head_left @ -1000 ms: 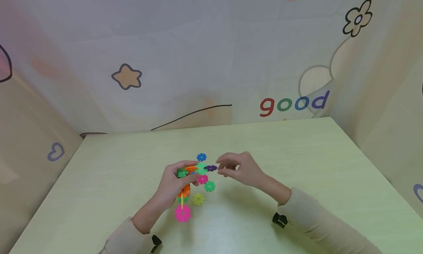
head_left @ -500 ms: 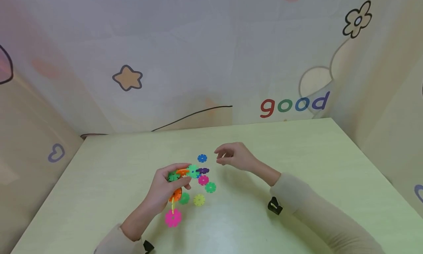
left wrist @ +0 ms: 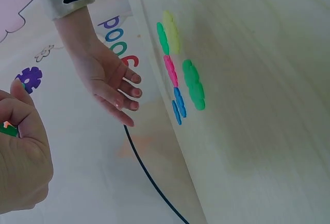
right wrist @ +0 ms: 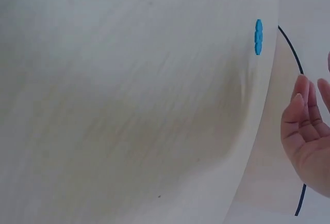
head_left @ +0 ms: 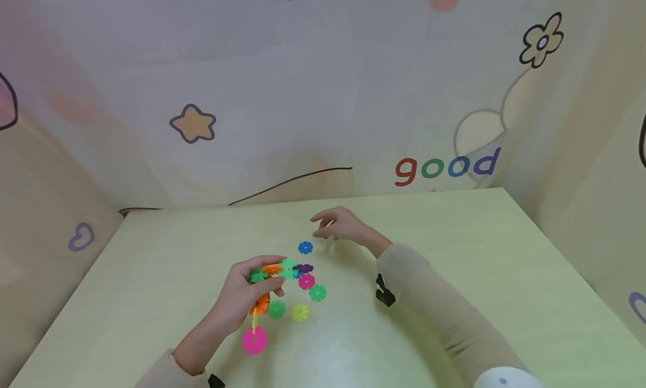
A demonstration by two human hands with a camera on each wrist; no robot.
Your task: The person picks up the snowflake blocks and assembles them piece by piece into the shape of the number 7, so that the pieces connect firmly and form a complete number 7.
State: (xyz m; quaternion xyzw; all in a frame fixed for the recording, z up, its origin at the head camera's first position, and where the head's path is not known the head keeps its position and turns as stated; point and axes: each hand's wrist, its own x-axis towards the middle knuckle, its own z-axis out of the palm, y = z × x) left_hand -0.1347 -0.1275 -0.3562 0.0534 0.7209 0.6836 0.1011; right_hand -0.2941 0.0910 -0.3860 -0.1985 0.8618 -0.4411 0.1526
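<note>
My left hand (head_left: 237, 292) pinches a chain of joined plastic snowflake discs, held up over the table. A mint green disc (head_left: 289, 269) and a purple disc (head_left: 304, 268) form its right end. Below the hand hang an orange disc (head_left: 259, 304), a yellow one seen edge-on, and a bright pink disc (head_left: 254, 341). Part of the chain is hidden behind the fingers. My right hand (head_left: 343, 224) is in the air beyond the loose blue disc (head_left: 305, 247), fingers loosely bent and holding nothing. In the left wrist view, the purple disc (left wrist: 31, 79) sticks out past my left fingers.
Loose discs lie on the pale table (head_left: 404, 298): a pink disc (head_left: 306, 281), a green disc (head_left: 317, 292), a yellow disc (head_left: 300, 312) and another green disc (head_left: 276, 309). A second blue disc is partly covered by the purple one. A printed cloth backdrop (head_left: 282, 96) stands behind.
My right hand has left the purple disc and moved away and to the left, past the loose blue disc. My left hand has shifted left and nearer with the chain.
</note>
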